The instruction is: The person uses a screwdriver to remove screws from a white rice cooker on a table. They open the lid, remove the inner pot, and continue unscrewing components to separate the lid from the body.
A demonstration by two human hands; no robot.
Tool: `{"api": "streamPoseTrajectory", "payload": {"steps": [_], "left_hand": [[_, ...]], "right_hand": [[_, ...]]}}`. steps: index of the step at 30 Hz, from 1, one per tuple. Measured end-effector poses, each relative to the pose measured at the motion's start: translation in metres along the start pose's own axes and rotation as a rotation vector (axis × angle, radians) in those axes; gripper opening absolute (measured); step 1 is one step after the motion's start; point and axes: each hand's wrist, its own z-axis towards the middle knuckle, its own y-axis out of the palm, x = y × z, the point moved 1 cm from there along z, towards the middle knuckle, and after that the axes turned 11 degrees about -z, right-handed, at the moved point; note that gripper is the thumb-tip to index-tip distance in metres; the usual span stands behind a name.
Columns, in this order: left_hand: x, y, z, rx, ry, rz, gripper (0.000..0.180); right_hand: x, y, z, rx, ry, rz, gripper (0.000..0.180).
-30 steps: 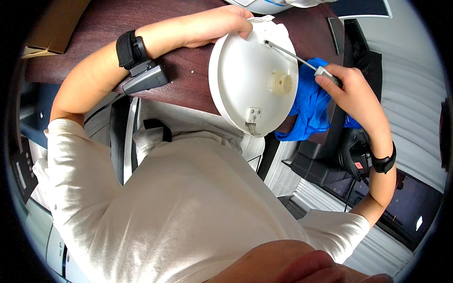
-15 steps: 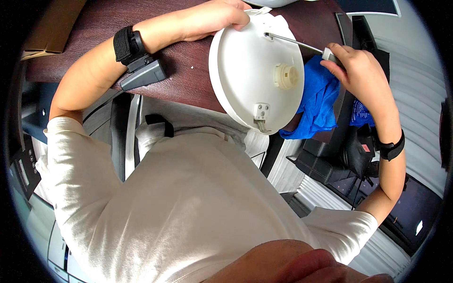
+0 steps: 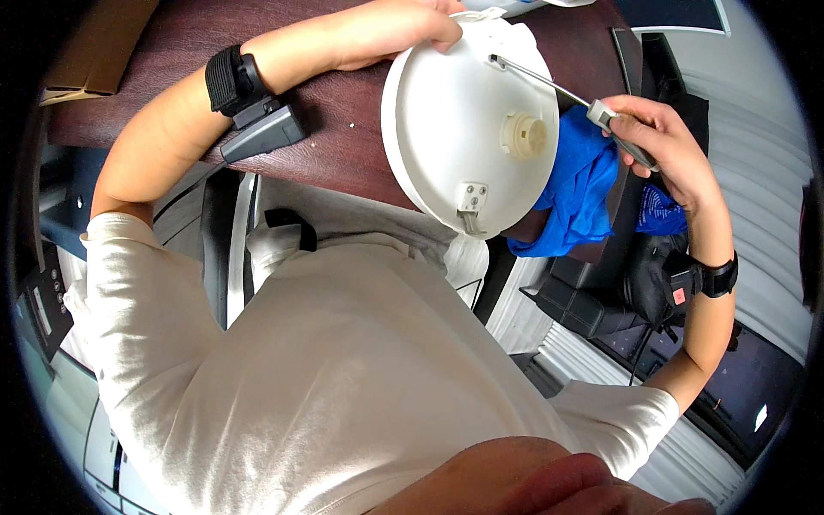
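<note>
A white round plastic dish-shaped cover (image 3: 446, 129) is held up tilted over the front edge of the table. Inside it are a cream round fitting (image 3: 524, 136) and a small screwed bracket with a metal clip (image 3: 472, 202) near the lower rim. My left hand (image 3: 412, 30) grips its upper left rim, fingers partly hidden behind it. A screwdriver (image 3: 554, 84) with a grey and black handle is in my right hand (image 3: 657, 137). Its shaft slants up-left, and the tip is at a small bracket (image 3: 498, 62) near the cover's top.
Blue cloth (image 3: 579, 189) lies at the right side of the dark red table (image 3: 335, 146). A cardboard box (image 3: 94, 51) stands at the far left. Black straps circle both wrists, the left one carrying a grey device (image 3: 262, 136). Beyond the right table edge is a black bag (image 3: 648, 279).
My right hand has shifted slightly right and down and rotated, exposing more of the screwdriver handle. The tip stays at the upper bracket. The cover has moved only slightly.
</note>
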Motion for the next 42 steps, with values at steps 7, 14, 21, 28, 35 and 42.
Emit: {"api": "streamPoseTrajectory", "payload": {"steps": [7, 14, 21, 28, 35, 42], "left_hand": [[-0.003, -0.007, 0.004, -0.032, -0.012, 0.005, 0.053], [-0.005, -0.007, 0.004, -0.045, 0.007, 0.008, 0.052], [-0.010, -0.007, 0.003, -0.039, 0.004, 0.006, 0.050], [-0.013, -0.004, 0.001, 0.013, 0.001, 0.015, 0.047], [-0.017, -0.012, 0.005, -0.025, -0.012, 0.082, 0.048], [-0.009, -0.008, 0.002, -0.057, 0.001, 0.072, 0.053]], "right_hand": [[-0.004, 0.001, 0.008, -0.221, 0.184, -0.001, 0.037], [0.001, -0.009, 0.024, -0.411, 0.198, -0.007, 0.047], [-0.016, -0.004, 0.023, -0.455, 0.198, -0.220, 0.047], [-0.042, -0.007, 0.025, -0.284, 0.056, -0.804, 0.044], [-0.019, -0.026, 0.044, 0.131, -0.617, -1.244, 0.039], [-0.031, -0.018, 0.031, -0.421, 0.234, -0.440, 0.065]]}}
